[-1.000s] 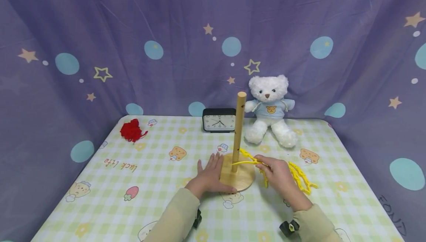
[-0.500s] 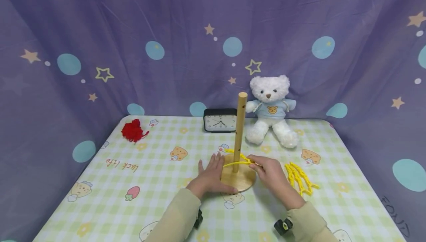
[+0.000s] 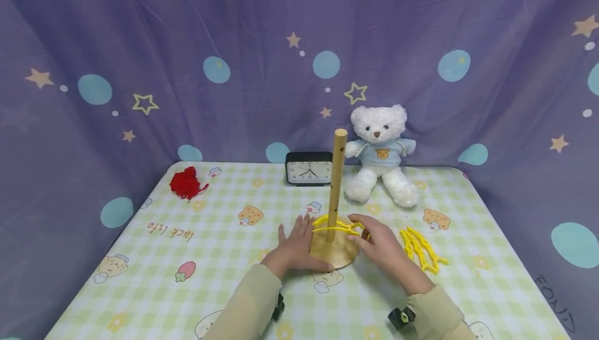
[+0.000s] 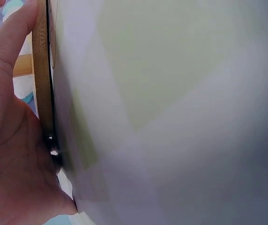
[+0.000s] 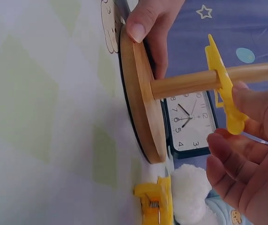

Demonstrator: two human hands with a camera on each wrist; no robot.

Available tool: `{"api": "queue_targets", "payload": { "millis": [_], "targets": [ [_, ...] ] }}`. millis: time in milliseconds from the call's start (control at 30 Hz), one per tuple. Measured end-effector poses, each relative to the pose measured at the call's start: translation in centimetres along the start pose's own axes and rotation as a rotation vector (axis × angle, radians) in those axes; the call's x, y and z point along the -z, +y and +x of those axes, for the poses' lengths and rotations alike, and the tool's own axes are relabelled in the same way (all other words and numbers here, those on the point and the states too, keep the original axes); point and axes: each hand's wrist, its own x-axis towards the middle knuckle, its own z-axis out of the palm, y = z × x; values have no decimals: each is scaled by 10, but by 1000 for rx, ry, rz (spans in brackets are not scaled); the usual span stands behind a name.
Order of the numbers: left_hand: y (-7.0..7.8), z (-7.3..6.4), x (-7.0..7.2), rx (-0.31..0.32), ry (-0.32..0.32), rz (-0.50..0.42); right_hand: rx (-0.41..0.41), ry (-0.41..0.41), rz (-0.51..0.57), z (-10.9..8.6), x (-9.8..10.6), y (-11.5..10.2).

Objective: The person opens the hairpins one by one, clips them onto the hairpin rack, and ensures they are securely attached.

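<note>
A wooden stand has a round base (image 3: 337, 256) and an upright post (image 3: 337, 173) with small dark holes. My left hand (image 3: 296, 250) rests against the base's left side, fingers straight and spread, thumb along the front edge. My right hand (image 3: 385, 244) pinches one end of a yellow plastic clip (image 5: 224, 82) between thumb and fingers. The clip's two long arms are spread, one passing in front of the post and one behind it, low over the base in the head view.
More yellow clips (image 5: 166, 201), one showing a metal spring, lie on the checked tablecloth (image 3: 234, 283) right of my right hand. Behind the stand are a black alarm clock (image 3: 309, 168) and a white teddy bear (image 3: 381, 147). A red yarn bundle (image 3: 186, 183) lies at the far left.
My right hand has moved left with the yellow clip, bringing its spread arms further round the post. My left hand stays at the base.
</note>
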Motion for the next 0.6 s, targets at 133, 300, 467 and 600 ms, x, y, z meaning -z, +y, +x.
{"api": "queue_targets", "payload": {
  "millis": [133, 300, 467, 600],
  "targets": [
    [0, 0, 0, -4, 0, -3, -56, 0, 24, -7, 7, 4],
    [-1, 1, 0, -4, -10, -6, -97, -2, -3, -18, 20, 11],
    [-2, 1, -1, -3, -15, -13, -163, -23, -52, -29, 34, 20],
    [-2, 1, -1, -7, -11, -22, -174, -15, -84, -38, 45, 28]
  ]
}}
